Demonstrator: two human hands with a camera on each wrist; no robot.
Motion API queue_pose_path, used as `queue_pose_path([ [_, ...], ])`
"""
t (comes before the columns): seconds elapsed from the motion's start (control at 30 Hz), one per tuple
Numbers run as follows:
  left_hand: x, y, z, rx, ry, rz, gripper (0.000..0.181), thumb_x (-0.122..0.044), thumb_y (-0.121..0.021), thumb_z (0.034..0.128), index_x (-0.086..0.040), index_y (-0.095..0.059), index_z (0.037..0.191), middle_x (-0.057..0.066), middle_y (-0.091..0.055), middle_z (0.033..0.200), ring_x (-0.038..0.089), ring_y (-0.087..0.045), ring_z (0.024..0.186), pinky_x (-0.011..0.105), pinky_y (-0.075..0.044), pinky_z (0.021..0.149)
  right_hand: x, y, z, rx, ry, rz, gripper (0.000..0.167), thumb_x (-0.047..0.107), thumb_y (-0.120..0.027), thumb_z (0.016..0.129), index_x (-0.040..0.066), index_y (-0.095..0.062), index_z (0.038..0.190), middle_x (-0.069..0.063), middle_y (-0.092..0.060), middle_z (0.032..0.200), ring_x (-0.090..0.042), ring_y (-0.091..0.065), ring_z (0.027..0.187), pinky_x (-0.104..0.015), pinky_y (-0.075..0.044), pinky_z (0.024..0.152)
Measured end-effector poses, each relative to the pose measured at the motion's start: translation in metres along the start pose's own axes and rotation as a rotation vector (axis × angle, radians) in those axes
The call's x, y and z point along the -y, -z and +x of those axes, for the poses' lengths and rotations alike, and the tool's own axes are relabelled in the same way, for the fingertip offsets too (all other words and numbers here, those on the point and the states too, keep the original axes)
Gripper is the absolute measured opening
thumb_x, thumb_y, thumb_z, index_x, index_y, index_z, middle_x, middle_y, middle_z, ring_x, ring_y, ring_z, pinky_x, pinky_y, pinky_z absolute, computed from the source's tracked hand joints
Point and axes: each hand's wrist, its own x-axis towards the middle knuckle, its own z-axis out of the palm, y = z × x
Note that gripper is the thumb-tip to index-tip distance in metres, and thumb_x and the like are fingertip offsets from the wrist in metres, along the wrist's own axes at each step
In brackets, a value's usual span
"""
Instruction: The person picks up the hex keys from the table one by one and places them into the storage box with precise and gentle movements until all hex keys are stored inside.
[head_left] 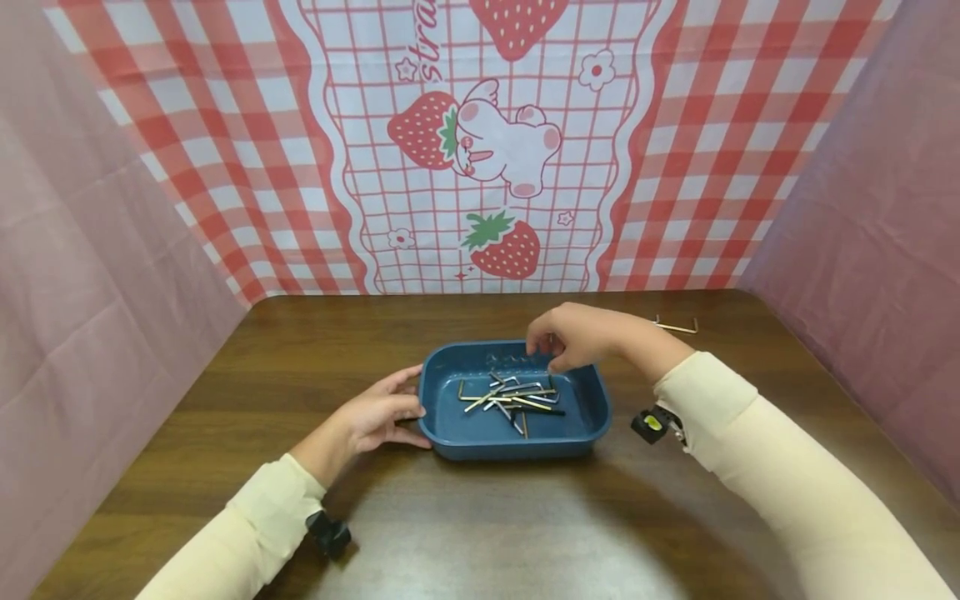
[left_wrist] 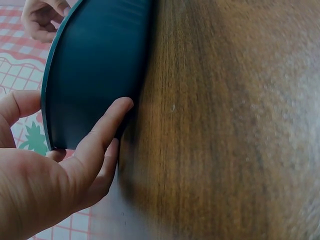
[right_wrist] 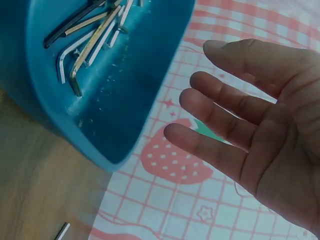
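A blue rectangular tray sits on the wooden table, with several loose hex keys in silver, brass and black heaped inside. At the tray's left end, my left hand rests its spread, fairly straight fingers against the outer wall and rim, as the left wrist view also shows. My right hand hovers above the tray's back right part. In the right wrist view its fingers are loosely extended and apart, with nothing between them. The nearest hex keys lie below on the tray floor.
A brass-coloured hex key lies on the table behind my right forearm, partly hidden, with another key's end beside it. A strawberry-patterned cloth hangs at the back edge. Pink cloth stands at both sides.
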Motion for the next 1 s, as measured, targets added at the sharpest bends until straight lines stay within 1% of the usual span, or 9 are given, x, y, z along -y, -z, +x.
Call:
queue_pose_path([
  [0.17,0.0,0.0,-0.001,0.0,0.001,0.001,0.083,0.008,-0.05,0.0825,-0.009,-0.015,0.156,0.028,-0.032,0.143,0.025,-0.058,0.092,0.061,-0.051,0.082,-0.002,0.0,-0.015,-0.101,-0.011,-0.016,0.027,0.005,-0.077,0.079,0.01,-0.069,0.104,0.001,-0.067,0.097,-0.02,-0.061,0.086,-0.035,-0.054,0.076],
  [0.23,0.0,0.001,-0.001,-0.005,0.002,0.001,0.083,0.008,-0.05,0.0826,-0.009,-0.015,0.156,0.028,-0.032,0.143,0.025,-0.058,0.093,0.061,-0.051,0.082,-0.003,-0.001,-0.021,-0.148,-0.029,-0.03,0.027,0.005,-0.078,0.079,0.01,-0.07,0.104,0.0,-0.067,0.097,-0.019,-0.061,0.087,-0.036,-0.054,0.077],
  [0.33,0.001,0.002,-0.001,-0.011,0.004,0.0,0.083,0.008,-0.049,0.0827,-0.01,-0.015,0.156,0.027,-0.031,0.145,0.025,-0.058,0.093,0.061,-0.051,0.082,-0.006,-0.003,-0.03,-0.211,-0.066,-0.041,0.027,0.005,-0.078,0.078,0.011,-0.071,0.104,0.0,-0.066,0.097,-0.018,-0.06,0.086,-0.036,-0.055,0.076],
  [0.43,0.001,0.002,0.0,-0.011,0.002,-0.001,0.083,0.007,-0.05,0.0825,-0.01,-0.015,0.156,0.027,-0.031,0.145,0.025,-0.058,0.093,0.061,-0.051,0.082,-0.011,-0.006,-0.04,-0.263,-0.121,-0.044,0.028,0.006,-0.079,0.078,0.013,-0.071,0.104,0.0,-0.066,0.097,-0.017,-0.059,0.086,-0.036,-0.056,0.076],
  [0.53,0.001,0.002,0.0,-0.005,-0.001,-0.003,0.083,0.007,-0.05,0.0821,-0.01,-0.015,0.156,0.028,-0.031,0.145,0.025,-0.058,0.093,0.061,-0.051,0.082,-0.019,-0.008,-0.049,-0.308,-0.16,-0.041,0.03,0.007,-0.079,0.077,0.012,-0.071,0.106,-0.001,-0.067,0.099,-0.019,-0.06,0.087,-0.039,-0.055,0.078],
  [0.8,0.001,0.002,0.0,0.005,-0.005,0.003,0.084,0.008,-0.05,0.0816,-0.01,-0.014,0.156,0.028,-0.031,0.145,0.027,-0.059,0.095,0.061,-0.051,0.082,-0.043,-0.01,-0.068,-0.38,-0.246,-0.047,0.038,0.005,-0.078,0.078,0.005,-0.067,0.114,-0.011,-0.067,0.108,-0.026,-0.063,0.097,-0.047,-0.054,0.083],
  [1.0,0.001,0.001,0.002,0.01,-0.003,0.005,0.084,0.007,-0.05,0.082,-0.01,-0.014,0.156,0.028,-0.03,0.145,0.026,-0.059,0.094,0.06,-0.052,0.081,-0.064,-0.016,-0.077,-0.427,-0.276,-0.044,0.036,0.001,-0.077,0.077,0.002,-0.067,0.112,-0.013,-0.065,0.108,-0.029,-0.062,0.096,-0.048,-0.054,0.083],
])
